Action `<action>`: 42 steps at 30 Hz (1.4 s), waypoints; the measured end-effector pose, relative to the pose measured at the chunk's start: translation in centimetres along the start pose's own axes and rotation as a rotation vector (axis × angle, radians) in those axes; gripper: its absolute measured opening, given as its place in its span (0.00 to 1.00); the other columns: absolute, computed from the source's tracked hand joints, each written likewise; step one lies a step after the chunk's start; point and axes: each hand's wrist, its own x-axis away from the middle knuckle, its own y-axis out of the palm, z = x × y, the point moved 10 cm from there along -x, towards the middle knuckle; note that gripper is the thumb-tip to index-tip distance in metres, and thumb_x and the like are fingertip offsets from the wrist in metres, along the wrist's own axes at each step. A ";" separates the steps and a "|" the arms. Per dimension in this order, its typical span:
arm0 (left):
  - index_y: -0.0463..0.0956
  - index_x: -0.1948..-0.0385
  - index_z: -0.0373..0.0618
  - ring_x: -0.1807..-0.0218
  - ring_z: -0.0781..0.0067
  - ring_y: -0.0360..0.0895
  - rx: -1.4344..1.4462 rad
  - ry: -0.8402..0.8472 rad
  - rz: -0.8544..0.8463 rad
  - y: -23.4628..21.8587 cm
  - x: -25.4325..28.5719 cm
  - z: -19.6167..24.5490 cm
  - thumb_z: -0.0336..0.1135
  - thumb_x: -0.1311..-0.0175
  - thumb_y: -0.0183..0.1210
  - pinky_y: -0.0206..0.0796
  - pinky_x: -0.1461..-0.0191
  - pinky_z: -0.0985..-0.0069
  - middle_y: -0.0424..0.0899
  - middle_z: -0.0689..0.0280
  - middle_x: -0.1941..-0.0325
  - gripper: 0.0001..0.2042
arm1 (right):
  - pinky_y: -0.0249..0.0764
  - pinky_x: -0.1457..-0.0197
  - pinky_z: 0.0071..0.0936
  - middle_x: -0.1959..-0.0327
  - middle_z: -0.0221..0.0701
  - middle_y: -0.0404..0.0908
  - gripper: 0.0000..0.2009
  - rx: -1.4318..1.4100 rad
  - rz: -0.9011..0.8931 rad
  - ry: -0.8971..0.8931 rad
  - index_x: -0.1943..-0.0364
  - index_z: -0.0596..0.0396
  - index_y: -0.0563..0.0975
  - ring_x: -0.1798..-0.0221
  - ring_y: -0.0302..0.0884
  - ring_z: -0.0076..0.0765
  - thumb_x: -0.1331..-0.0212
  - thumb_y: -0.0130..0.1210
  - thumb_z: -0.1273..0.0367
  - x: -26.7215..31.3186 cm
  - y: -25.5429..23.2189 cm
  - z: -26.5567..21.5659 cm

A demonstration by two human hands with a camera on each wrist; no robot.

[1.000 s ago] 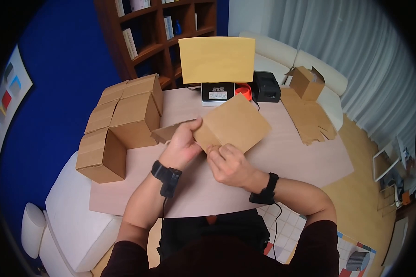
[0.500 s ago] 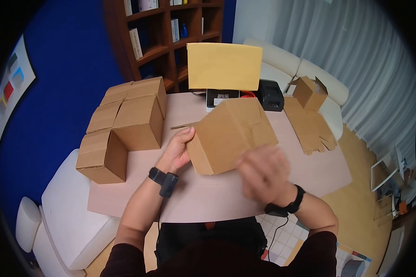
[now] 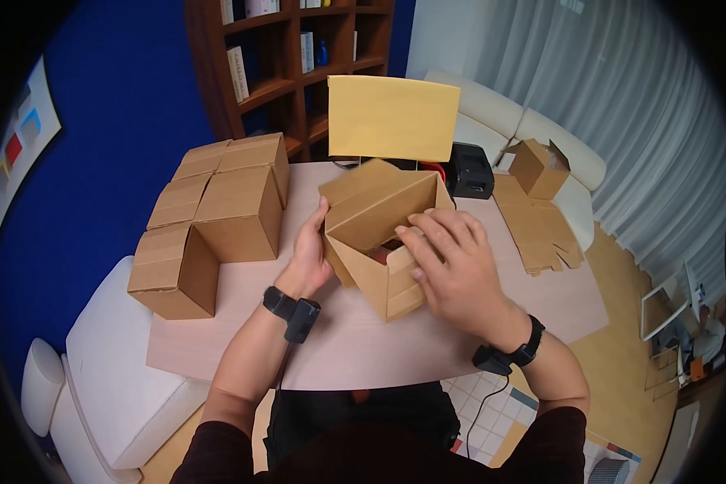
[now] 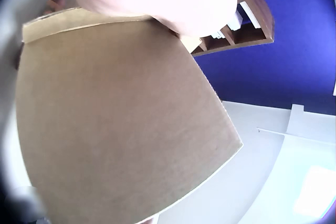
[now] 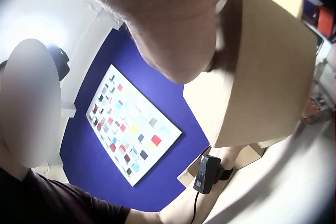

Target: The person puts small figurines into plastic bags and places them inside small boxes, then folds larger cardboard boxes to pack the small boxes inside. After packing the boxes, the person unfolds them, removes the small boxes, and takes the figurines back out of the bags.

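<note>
An unsealed cardboard box (image 3: 387, 211) is held up over the table between both hands, its opening towards the head camera and a dark reddish patch showing inside. My left hand (image 3: 308, 252) grips the box's left side, its other fingers hidden behind the cardboard. Over the right-hand edge bend the fingers of my right hand (image 3: 460, 270), with the thumb on the outside of that wall. The left wrist view is filled by a broad cardboard panel (image 4: 115, 113) below the hand. From the right wrist, the box's outer wall (image 5: 268, 71) shows beyond the hand.
Several closed cardboard boxes (image 3: 206, 218) stand at the table's left. Behind the held box are a yellow panel (image 3: 394, 117) and a black device (image 3: 469, 169). Flattened cardboard (image 3: 534, 226) and a small open box (image 3: 538, 169) lie at the right.
The flat-looking cardboard has turned and opened out into a box shape, its opening now facing up. The right hand, moving half a second ago, has come onto the right-hand edge; the left keeps its hold.
</note>
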 end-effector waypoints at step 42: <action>0.62 0.25 0.37 0.23 0.49 0.70 0.262 -0.134 -0.371 7.8 2.6 -3.0 0.51 0.18 0.55 0.69 0.22 0.50 0.72 0.50 0.24 0.31 | 0.81 0.44 0.29 0.50 0.34 0.90 0.17 -0.639 0.319 0.048 0.47 0.62 0.87 0.50 0.87 0.32 0.41 0.73 0.75 0.4 -1.5 1.9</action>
